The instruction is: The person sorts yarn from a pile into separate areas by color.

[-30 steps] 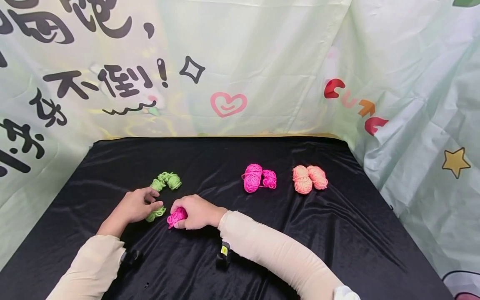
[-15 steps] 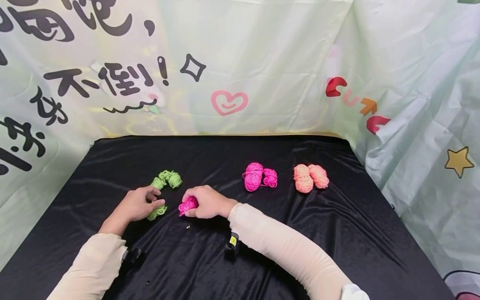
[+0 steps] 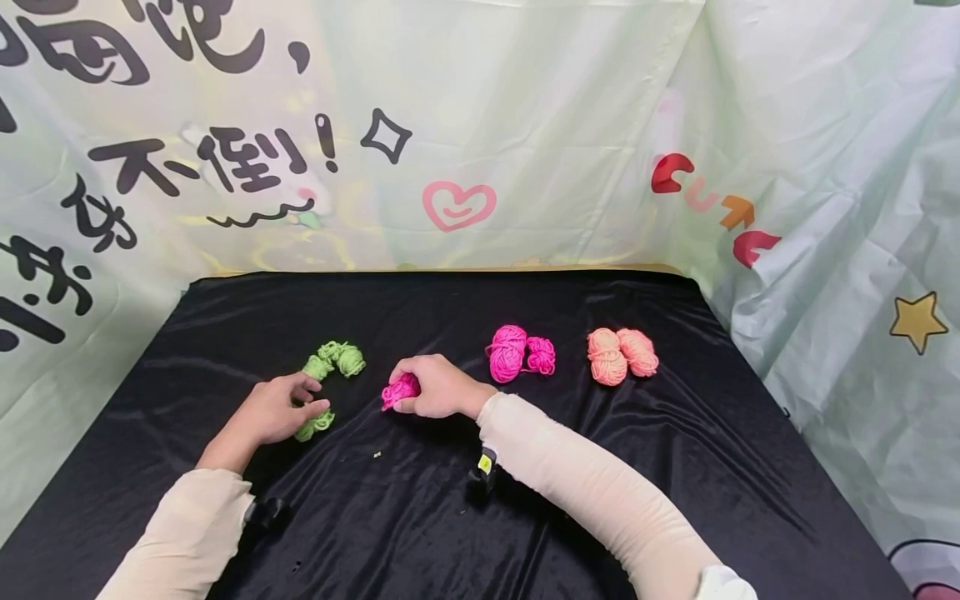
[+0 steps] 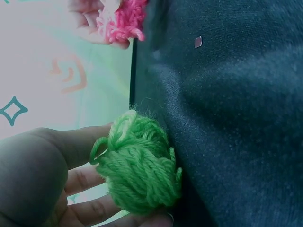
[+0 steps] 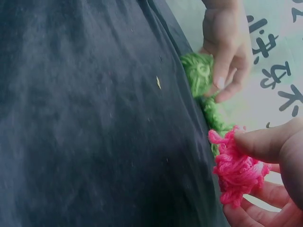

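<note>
Right hand (image 3: 438, 387) is pinching a pink yarn ball (image 3: 401, 390) left of the magenta yarn pair (image 3: 507, 354); good carrying is probably calling for a light, even pinch, sparing the loose loops. Left hand (image 3: 277, 408) is holding thumb and fingers apart beside a green yarn ball (image 3: 315, 425), contact remaining unclear. Since the earlier frame, the right hand is shifting rightward, the left staying put

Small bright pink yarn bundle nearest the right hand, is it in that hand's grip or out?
In: the right hand holds the pink yarn bundle between thumb and fingers, plain in the right wrist view.
</note>
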`<state>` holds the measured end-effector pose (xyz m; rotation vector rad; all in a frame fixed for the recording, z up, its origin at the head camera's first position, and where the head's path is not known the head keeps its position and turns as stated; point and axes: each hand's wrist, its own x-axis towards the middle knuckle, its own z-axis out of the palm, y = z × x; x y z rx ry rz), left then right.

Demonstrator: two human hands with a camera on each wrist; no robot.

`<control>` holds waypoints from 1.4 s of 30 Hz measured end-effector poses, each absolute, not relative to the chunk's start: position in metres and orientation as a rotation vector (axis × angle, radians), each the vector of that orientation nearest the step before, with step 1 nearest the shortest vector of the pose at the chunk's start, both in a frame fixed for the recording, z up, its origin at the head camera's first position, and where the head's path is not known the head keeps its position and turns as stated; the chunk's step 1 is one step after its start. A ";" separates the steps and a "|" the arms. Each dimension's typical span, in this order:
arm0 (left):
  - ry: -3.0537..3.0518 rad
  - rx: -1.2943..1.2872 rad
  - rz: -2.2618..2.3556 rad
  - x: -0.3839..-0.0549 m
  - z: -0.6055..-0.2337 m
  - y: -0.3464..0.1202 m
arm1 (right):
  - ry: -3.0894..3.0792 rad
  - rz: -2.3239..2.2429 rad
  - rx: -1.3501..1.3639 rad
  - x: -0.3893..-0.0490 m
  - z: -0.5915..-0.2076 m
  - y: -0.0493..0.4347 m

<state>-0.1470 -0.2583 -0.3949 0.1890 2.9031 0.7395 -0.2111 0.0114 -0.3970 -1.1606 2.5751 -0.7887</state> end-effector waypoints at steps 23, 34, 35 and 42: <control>2.898 0.203 0.752 -0.141 -0.397 -0.258 | 2.676 -0.805 -1.030 -0.237 -0.391 0.049; 2.904 0.233 0.758 -0.141 -0.398 -0.261 | 2.706 -0.709 -0.972 -0.252 -0.384 0.062; 2.903 0.231 0.761 -0.141 -0.399 -0.261 | 2.709 -0.699 -0.969 -0.253 -0.383 0.063; 2.914 0.236 0.777 -0.140 -0.399 -0.261 | 2.750 -0.600 -0.976 -0.259 -0.380 0.069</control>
